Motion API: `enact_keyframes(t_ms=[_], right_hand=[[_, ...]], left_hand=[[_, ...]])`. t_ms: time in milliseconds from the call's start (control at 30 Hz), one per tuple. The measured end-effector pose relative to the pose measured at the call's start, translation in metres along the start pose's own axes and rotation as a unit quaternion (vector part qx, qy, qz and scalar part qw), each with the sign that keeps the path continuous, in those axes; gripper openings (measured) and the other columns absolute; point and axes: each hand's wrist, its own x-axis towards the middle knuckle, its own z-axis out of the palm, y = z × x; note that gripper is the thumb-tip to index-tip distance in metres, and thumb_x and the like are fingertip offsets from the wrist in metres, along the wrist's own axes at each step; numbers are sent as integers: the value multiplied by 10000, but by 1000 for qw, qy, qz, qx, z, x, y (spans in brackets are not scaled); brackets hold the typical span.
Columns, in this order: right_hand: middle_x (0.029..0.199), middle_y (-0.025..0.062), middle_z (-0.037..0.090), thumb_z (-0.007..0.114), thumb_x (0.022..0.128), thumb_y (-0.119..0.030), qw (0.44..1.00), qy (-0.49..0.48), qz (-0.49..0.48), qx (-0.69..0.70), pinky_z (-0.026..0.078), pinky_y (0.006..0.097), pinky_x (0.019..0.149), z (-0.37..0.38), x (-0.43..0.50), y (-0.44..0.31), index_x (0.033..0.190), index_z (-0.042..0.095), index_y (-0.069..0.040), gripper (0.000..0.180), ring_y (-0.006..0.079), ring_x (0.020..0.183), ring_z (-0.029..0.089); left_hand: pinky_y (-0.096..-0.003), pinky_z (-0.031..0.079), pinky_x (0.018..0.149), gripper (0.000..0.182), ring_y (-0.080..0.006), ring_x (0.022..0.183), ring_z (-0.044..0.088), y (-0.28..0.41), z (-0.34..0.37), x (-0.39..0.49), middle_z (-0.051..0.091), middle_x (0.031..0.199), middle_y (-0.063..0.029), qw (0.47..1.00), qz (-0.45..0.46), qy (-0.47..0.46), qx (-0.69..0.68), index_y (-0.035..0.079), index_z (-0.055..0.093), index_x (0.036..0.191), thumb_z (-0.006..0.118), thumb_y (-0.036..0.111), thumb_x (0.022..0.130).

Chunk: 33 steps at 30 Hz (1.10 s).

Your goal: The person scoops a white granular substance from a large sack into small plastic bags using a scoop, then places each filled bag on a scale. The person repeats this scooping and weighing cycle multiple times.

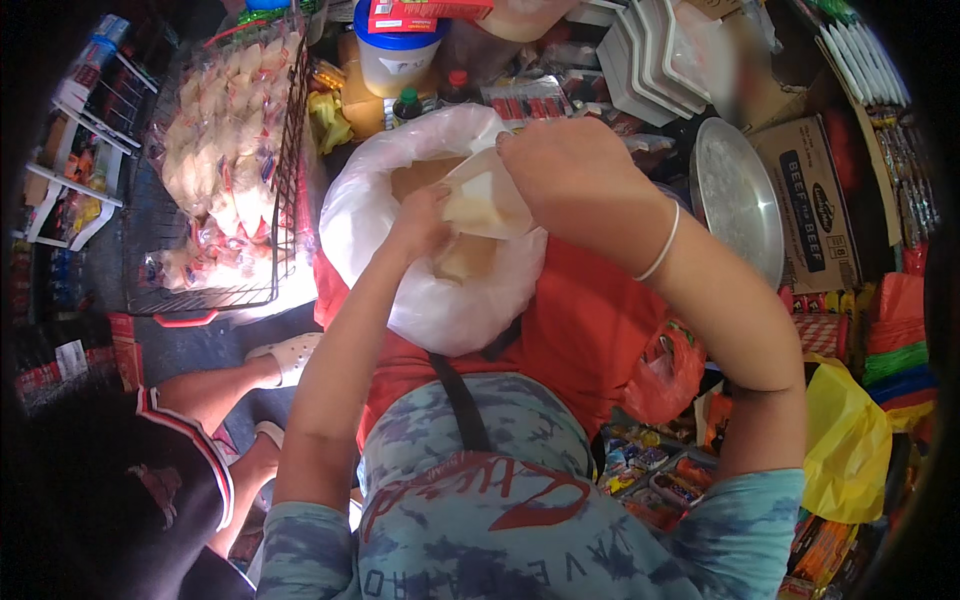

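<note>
A large white plastic sack [360, 187], its rim rolled outward, stands between my knees. Light brown granular stuff [469, 259], which looks like sugar, lies inside. Above its mouth is a small translucent plastic bag or scoop [487, 199]; I cannot tell which. My right hand [577, 169] grips its upper right edge, with the fist closed and the wrist bent. On its lower left side are the fingers of my left hand [424, 225], seemingly pinching it, though the fingertips are partly hidden.
Left stands a wire basket [285, 187] of bagged pale goods [225, 142]. A blue-lidded tub [397, 56], bottles [407, 105] and white trays [645, 60] lie ahead. Right are a round metal pan [739, 202], a carton [806, 210] and a yellow bag [844, 442]. Another person's leg [217, 390] is at left.
</note>
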Motion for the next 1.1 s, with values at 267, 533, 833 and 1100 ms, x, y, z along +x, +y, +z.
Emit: enact_keyframes(t_ms=[267, 533, 833, 1100], right_hand=[[798, 139, 616, 589, 773, -114, 979, -96, 181, 17, 470, 420, 641, 79, -11, -9, 1082, 568, -66, 314, 315, 739, 611], [674, 152, 571, 584, 817, -167, 905, 88, 155, 387, 433, 383, 567, 111, -18, -36, 805, 623, -60, 114, 299, 621, 580], [514, 77, 524, 662, 769, -267, 788, -103, 355, 492, 385, 299, 448, 89, 2, -11, 673, 611, 25, 312, 120, 460, 472], [563, 106, 556, 600, 833, -163, 799, -83, 348, 483, 412, 302, 484, 57, -63, -21, 693, 580, 10, 224, 167, 498, 546]], left_hand=[[-306, 510, 761, 622, -164, 909, 627, -18, -6, -7, 580, 1184, -127, 999, -4, 51, 6, -72, 481, 1243, 674, -95, 652], [-316, 415, 927, 522, -150, 1096, 528, 43, -95, -37, 567, 1158, -63, 967, 36, -40, -250, 24, 518, 1231, 687, 124, 747], [-373, 461, 908, 656, -222, 1052, 567, 47, 52, -62, 560, 1177, -96, 652, -74, -192, -730, 70, 423, 1280, 726, 328, 759], [-331, 449, 917, 689, -207, 1064, 555, 78, 0, -44, 554, 1189, -105, 904, 3, -214, -370, 45, 411, 1298, 762, 230, 735]])
